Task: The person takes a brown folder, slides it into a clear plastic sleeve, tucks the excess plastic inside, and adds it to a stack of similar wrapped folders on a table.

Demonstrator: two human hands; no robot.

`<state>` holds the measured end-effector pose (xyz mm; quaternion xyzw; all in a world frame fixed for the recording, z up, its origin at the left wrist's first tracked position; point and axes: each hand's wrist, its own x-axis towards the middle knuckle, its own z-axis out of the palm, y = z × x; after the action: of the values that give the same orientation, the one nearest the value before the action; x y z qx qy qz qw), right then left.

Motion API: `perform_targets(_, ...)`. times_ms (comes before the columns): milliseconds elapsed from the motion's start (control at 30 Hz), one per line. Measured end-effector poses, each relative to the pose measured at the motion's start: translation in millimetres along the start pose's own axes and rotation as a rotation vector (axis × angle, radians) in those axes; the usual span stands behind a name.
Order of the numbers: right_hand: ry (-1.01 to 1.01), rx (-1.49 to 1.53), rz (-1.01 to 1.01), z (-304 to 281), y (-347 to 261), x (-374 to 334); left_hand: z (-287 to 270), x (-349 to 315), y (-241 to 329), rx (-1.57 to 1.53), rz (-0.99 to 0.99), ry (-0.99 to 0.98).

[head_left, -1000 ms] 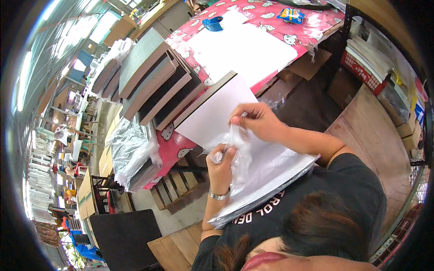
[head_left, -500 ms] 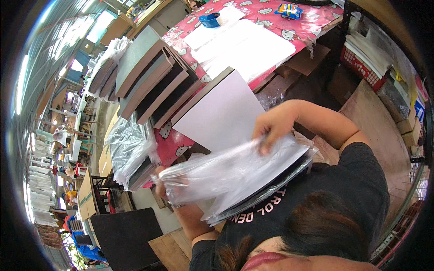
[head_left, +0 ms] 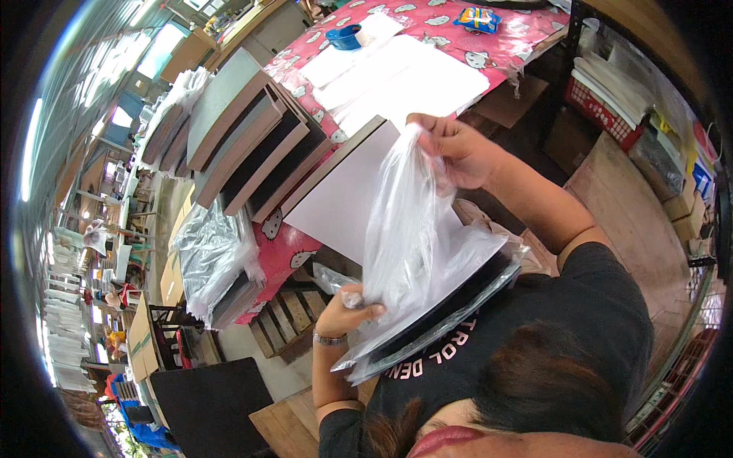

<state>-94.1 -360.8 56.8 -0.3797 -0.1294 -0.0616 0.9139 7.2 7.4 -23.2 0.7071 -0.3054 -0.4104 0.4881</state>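
A clear plastic bag [head_left: 401, 214] is stretched between my hands. My right hand [head_left: 458, 149] pinches its gathered upper end and holds it raised. Closed around the lower left part of the bag is my left hand [head_left: 347, 311], thumb pointing right, with a loose bit of plastic sticking out beyond it. Beneath the bag, against my body, lie black flat panels [head_left: 458, 317] in clear plastic, with a white sheet on top. Just beyond them a large flat board [head_left: 336, 202] with a pale face leans at a slant.
Thick dark-covered slabs [head_left: 252, 137] are stacked at the left beside a plastic-wrapped pile [head_left: 217, 252]. A pink patterned table [head_left: 519, 38] holds white sheets [head_left: 412, 76], a blue container [head_left: 343, 37] and a small blue packet [head_left: 479, 20]. At the right stands a red basket [head_left: 599, 114].
My right hand has risen away from my body, lifting one end of the plastic bag upright. My left hand has moved right and slightly down, drawing in the other end.
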Motion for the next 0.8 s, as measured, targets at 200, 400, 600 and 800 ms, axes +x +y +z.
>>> perform_targets(200, -0.512, -0.486, 0.337, -43.4, 1.1, -5.1, -36.8, 12.8, 0.0, -0.807, 0.564, -0.113)
perform_targets(400, -0.249, -0.023, -0.004, -55.9, -2.1, 3.4, 0.7, 49.3, 15.1, -0.847, 0.445, 0.420)
perform_targets(600, 0.202, -1.306, -0.356, -39.7, 16.5, 35.8, -31.8, 91.4, 27.5, 0.126, 0.436, 1.137)
perform_targets(800, 0.336, -1.549, -0.495, -14.4, 19.6, 8.7, 9.2, 66.0, 51.0, 0.470, 0.608, 1.211)
